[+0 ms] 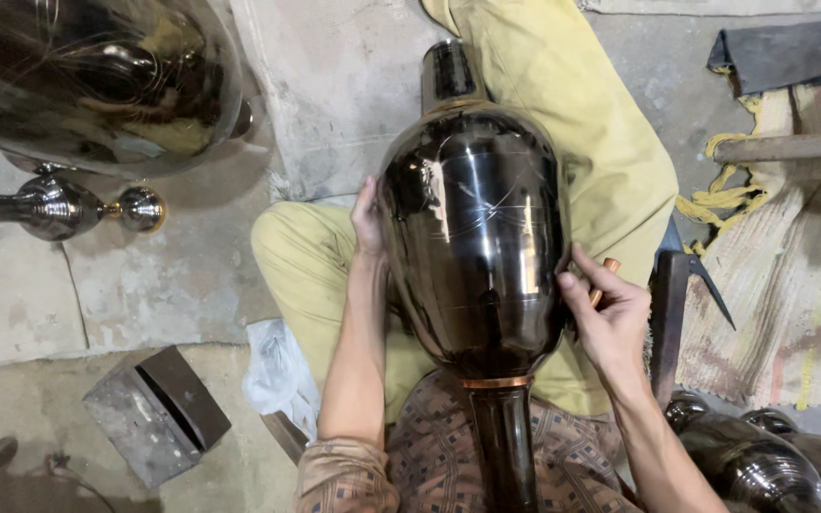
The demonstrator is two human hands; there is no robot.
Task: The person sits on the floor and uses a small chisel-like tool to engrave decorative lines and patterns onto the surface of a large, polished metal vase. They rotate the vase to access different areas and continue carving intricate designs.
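Observation:
A large dark polished metal vase [472, 233] lies lengthwise on my lap, its neck pointing toward my chest and a copper ring around the neck joint. My left hand [367, 220] rests flat against the vase's left side, steadying it. My right hand [603, 309] holds a thin copper-coloured tool [604, 279] against the vase's right side. Fine scratched lines run across the shiny belly. My legs in yellow trousers [582, 123] are under the vase.
A big shiny metal vessel [97, 76] and a metal finial piece [68, 207] lie at upper left. A grey metal block [154, 413] sits on the concrete floor at lower left. More dark vases [762, 461] are at lower right, beside a striped mat [781, 285].

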